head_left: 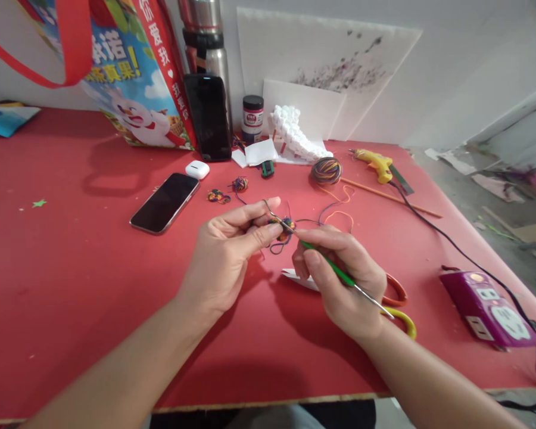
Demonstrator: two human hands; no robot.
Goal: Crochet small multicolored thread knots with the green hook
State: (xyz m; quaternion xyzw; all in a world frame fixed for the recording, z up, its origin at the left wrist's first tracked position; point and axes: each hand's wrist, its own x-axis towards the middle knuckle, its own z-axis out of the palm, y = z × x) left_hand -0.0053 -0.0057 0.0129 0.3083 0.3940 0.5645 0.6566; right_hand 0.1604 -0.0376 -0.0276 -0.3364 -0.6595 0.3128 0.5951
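Note:
My left hand point(227, 250) pinches a small multicoloured crochet piece point(287, 225) between thumb and fingers, with the index finger stretched out and yarn passing over it. In my right hand point(346, 277) is a crochet hook point(339, 273) with a green grip, held like a pencil; its metal tip reaches the crochet piece. Thin yarn trails from the piece towards a variegated yarn ball point(326, 171) behind it. Beneath my right hand lie scissors point(397, 289) with a red and a yellow handle loop, partly hidden by the hand.
On the red table point(80, 286) are a phone point(165, 202), white earbud case point(197, 170), small yarn bits point(218, 196) and a yellow glue gun point(375, 164). A purple power strip point(491, 307) sits at right, its cable along the edge. A bag point(138, 89) and metal flask point(205, 36) stand behind.

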